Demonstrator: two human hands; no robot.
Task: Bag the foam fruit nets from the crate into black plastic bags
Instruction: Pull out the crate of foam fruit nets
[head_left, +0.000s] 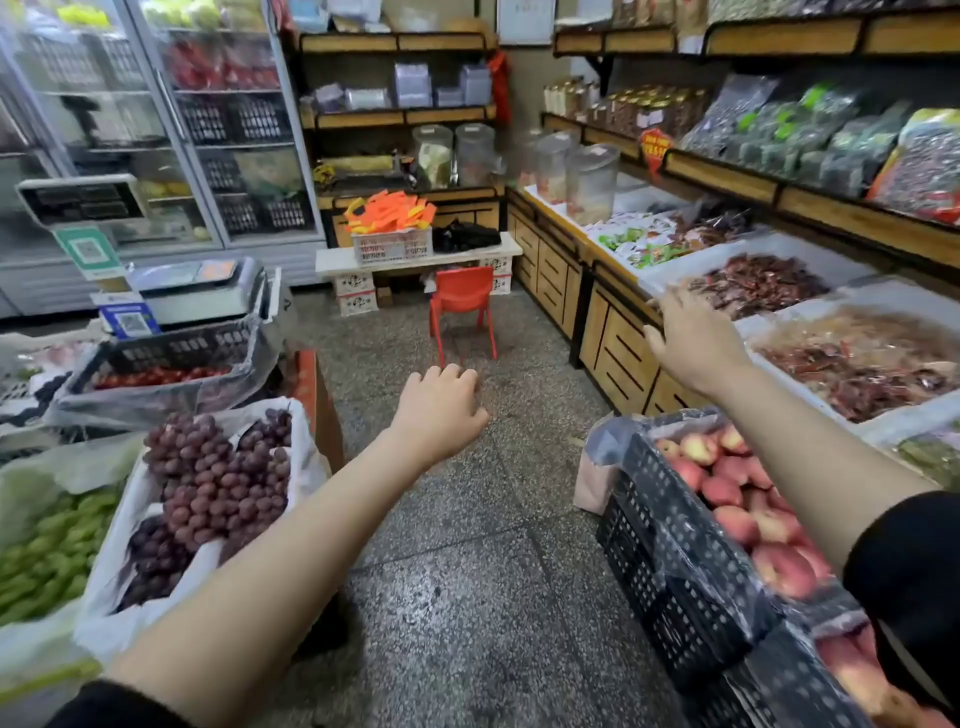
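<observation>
So the orange foam nets (389, 212) are heaped in the white crate (392, 245) on the far bench (415, 258), black bags (465, 236) right beside it, handy for stuffing. My left hand (441, 410) is loosely curled and empty, my right hand (693, 343) is spread wide, I'd guess for balance

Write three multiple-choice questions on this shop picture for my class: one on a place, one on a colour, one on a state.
1. Where does the white crate of foam nets stand?
A) on the floor
B) on the white bench
C) inside the fridge

2. What colour is the small chair?
A) red
B) blue
C) green

3. What do the two hands hold?
A) a bunch of grapes
B) a foam net
C) nothing

Answers:
1 B: the crate sits on the bench, beside the black bags.
2 A: its back and legs are red.
3 C: the left hand and right hand are both empty.
</observation>
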